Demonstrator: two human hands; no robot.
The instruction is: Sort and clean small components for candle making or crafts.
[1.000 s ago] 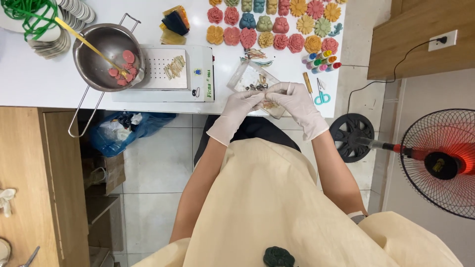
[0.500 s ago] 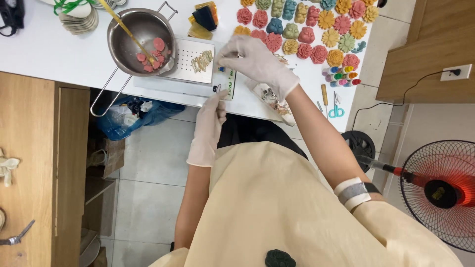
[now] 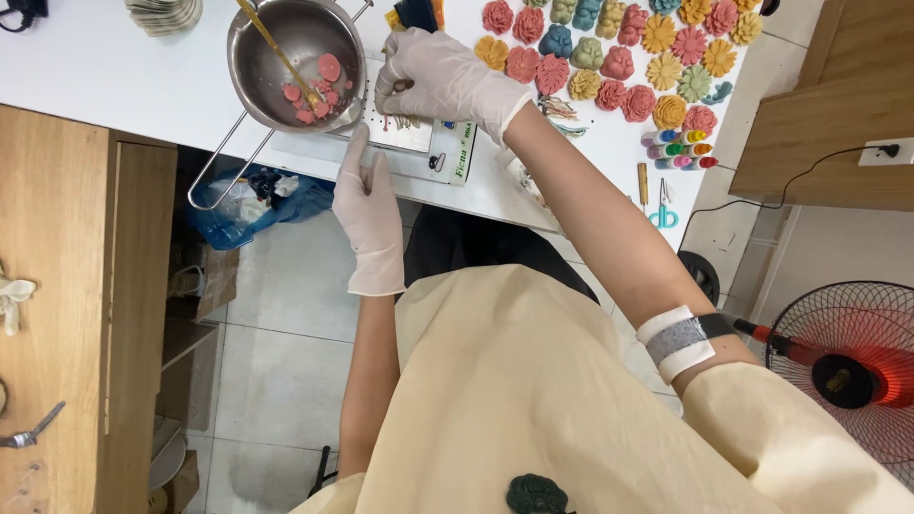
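Observation:
My right hand (image 3: 443,81), in a white glove, reaches over the plate of a white kitchen scale (image 3: 419,143) with its fingers curled down onto it; what they pinch is hidden. My left hand (image 3: 369,205), also gloved, lies flat and open, fingertips against the scale's near edge. A steel saucepan (image 3: 328,29) stands on the scale's left part, holding pink pieces (image 3: 314,90) and a yellow stick (image 3: 276,52).
Several flower-shaped coloured pieces (image 3: 619,57) lie in rows on the white table (image 3: 114,67), with small dye bottles (image 3: 676,150) and blue scissors (image 3: 664,214) near its edge. A blue bag (image 3: 248,205) sits under the table, a wooden cabinet (image 3: 57,286) left, a fan (image 3: 847,371) right.
Both hands left the small packet at the table edge. My right hand moved left onto the scale plate and my left hand rose to the scale's near edge.

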